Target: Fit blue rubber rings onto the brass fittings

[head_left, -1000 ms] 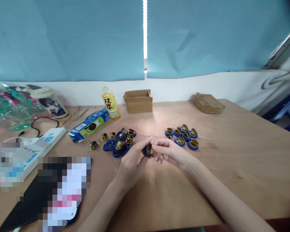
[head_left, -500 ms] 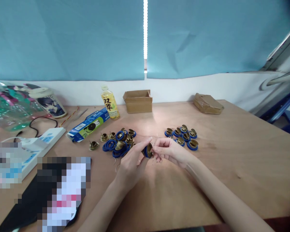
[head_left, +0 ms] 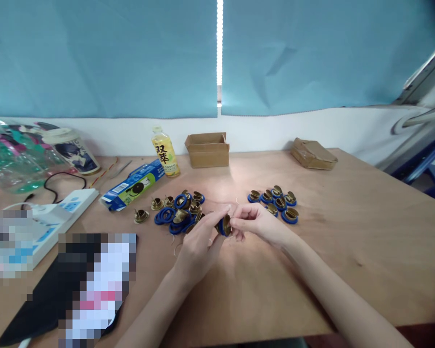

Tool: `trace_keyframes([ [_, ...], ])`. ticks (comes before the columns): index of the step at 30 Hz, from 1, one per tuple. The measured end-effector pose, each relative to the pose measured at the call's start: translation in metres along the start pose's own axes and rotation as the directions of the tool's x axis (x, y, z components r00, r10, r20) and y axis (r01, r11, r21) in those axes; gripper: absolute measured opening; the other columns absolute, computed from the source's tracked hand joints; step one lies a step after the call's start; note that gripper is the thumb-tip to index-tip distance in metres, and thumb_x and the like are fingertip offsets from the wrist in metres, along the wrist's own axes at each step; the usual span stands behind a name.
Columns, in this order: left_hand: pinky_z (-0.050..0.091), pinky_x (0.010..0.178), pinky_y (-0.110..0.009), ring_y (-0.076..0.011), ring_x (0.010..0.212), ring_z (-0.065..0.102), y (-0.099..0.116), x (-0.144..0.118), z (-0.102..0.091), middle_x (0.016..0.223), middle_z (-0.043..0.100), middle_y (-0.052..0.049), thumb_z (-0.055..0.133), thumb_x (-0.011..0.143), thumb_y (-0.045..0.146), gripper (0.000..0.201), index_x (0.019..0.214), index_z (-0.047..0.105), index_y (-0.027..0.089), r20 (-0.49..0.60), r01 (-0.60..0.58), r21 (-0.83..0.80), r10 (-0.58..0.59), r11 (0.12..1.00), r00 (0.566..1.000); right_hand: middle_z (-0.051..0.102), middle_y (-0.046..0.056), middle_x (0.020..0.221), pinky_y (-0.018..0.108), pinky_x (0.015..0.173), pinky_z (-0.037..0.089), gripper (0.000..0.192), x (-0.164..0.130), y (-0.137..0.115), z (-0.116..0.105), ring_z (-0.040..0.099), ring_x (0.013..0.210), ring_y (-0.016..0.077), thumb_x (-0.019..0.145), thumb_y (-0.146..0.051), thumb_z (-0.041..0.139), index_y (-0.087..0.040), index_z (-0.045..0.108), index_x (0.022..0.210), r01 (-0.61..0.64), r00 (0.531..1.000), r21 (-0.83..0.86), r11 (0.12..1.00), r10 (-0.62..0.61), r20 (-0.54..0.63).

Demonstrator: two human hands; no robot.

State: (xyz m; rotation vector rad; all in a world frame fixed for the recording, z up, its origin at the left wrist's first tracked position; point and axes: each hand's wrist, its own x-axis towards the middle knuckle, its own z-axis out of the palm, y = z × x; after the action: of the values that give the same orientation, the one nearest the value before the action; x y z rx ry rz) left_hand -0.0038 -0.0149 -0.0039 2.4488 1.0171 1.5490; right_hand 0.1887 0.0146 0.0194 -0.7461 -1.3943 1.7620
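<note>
Barely moved: both hands edged up | left hand [head_left: 197,244] and right hand [head_left: 255,224] pinch brass fitting with blue ring [head_left: 224,225] | small, light, rigid, smooth; grip rim.

Both forearms reach forward and angle inward, so the hands meet at the middle. The left hand [head_left: 197,244] is curled, thumb and forefinger pinched together at the tips. The right hand [head_left: 259,224] faces it, fingertips closed and touching the left's.
</note>
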Motion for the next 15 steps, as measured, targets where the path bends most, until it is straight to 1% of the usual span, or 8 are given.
trace_keyframes([
  [5,0.057,0.098,-0.034,-0.0212,0.111,0.069,-0.0021,-0.0011,0.0004,0.123,0.07,-0.01,0.061,0.089,0.006,0.053,0.138,0.051,0.022,0.005,0.005,0.0,-0.005,1.0,1.0,0.07,0.0,0.063,0.023,0.055,0.054,0.028,0.0008,-0.0033,0.0013,0.064,0.053,0.0101,0.078,-0.04,0.08,-0.016,0.068,0.069,0.026,1.0,-0.066,0.997,-0.027,-0.013],
  [9,0.057,0.098,-0.036,-0.0219,0.113,0.068,-0.001,0.0005,0.0003,0.126,0.069,-0.011,0.058,0.089,0.004,0.053,0.139,0.05,0.022,0.012,-0.035,-0.01,0.035,0.999,0.999,0.069,0.001,0.064,0.024,0.056,0.055,0.027,-0.0002,-0.0047,0.0006,0.064,0.054,0.0103,0.08,-0.04,0.078,-0.016,0.069,0.071,0.031,1.0,-0.126,0.992,-0.031,0.005],
  [12,0.058,0.096,-0.035,-0.0211,0.111,0.069,0.0017,0.0042,-0.0006,0.124,0.07,-0.011,0.057,0.089,0.003,0.053,0.138,0.049,0.022,0.014,-0.078,-0.009,0.078,0.997,0.997,0.068,0.0,0.063,0.023,0.056,0.054,0.028,-0.0013,-0.0054,0.0001,0.062,0.053,0.0097,0.08,-0.04,0.078,-0.016,0.068,0.071,0.028,1.0,-0.149,0.988,-0.027,0.01],
  [15,0.058,0.097,-0.035,-0.0212,0.113,0.068,0.0035,0.0069,-0.0012,0.123,0.07,-0.012,0.058,0.087,0.0,0.052,0.134,0.052,0.02,0.021,-0.111,-0.009,0.111,0.994,0.994,0.067,-0.001,0.063,0.023,0.056,0.053,0.028,-0.0019,-0.0065,0.0,0.062,0.054,0.0096,0.08,-0.041,0.078,-0.016,0.067,0.072,0.026,0.999,-0.157,0.987,-0.022,0.025],
])
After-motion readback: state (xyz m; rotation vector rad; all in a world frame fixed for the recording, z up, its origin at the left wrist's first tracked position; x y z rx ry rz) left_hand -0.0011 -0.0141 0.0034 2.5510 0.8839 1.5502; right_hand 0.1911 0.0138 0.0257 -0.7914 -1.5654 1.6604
